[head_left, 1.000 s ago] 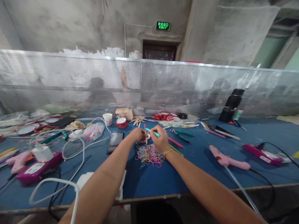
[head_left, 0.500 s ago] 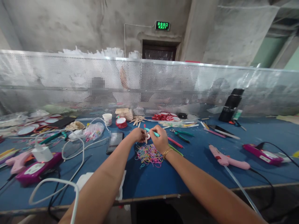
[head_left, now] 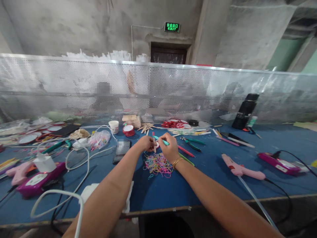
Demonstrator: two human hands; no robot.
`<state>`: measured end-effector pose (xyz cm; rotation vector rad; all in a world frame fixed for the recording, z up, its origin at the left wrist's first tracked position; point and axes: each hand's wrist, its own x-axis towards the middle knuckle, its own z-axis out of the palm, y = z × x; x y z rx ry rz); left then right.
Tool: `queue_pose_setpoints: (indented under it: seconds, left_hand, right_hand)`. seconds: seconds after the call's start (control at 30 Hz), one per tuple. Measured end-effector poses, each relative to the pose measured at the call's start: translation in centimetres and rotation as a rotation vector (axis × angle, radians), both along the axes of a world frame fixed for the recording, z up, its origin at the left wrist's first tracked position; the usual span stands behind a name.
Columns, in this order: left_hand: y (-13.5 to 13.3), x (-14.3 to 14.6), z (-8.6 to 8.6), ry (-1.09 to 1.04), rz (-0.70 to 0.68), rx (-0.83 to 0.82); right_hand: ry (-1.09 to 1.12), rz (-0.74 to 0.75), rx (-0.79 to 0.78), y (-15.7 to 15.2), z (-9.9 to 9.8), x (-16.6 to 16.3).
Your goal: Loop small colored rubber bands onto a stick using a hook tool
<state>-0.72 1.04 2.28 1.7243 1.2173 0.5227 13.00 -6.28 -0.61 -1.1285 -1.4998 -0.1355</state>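
My left hand [head_left: 147, 144] is closed on a flat wooden craft stick [head_left: 155, 147] whose far end is coloured pinkish red [head_left: 153, 135]. In my right hand [head_left: 168, 147] is a turquoise marker pen [head_left: 165, 142], gripped as for writing, its tip at the stick's coloured end. A small white disc with a red edge [head_left: 157, 144] shows partly between the hands. Just below them lies a tangle of multicoloured rubber bands [head_left: 158, 165]. A red pen [head_left: 186, 151] and a green pen [head_left: 187, 159] rest to the right of my right wrist.
Green-handled pliers [head_left: 192, 144] lie to the right, and a pink glue gun [head_left: 240, 168] farther right. A phone [head_left: 121, 151] and white cable [head_left: 88, 162] are left. Red-rimmed discs [head_left: 128, 131], craft sticks [head_left: 146, 127] and a paper cup [head_left: 114, 127] stand toward the perforated screen [head_left: 138, 89].
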Motion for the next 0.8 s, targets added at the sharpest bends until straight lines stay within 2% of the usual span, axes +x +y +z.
queue_pose_setpoints:
  seconds: [0.43,0.8]
  left_hand:
    - [-0.25,0.02,0.18,0.016,0.009,0.002]
    - [-0.37,-0.04,0.27,-0.015,-0.010,-0.004]
  right_hand:
    - [0.032,-0.025,-0.004,0.03,0.14,0.29]
    - [0.004,0.018,-0.007,-0.21,0.14,-0.34]
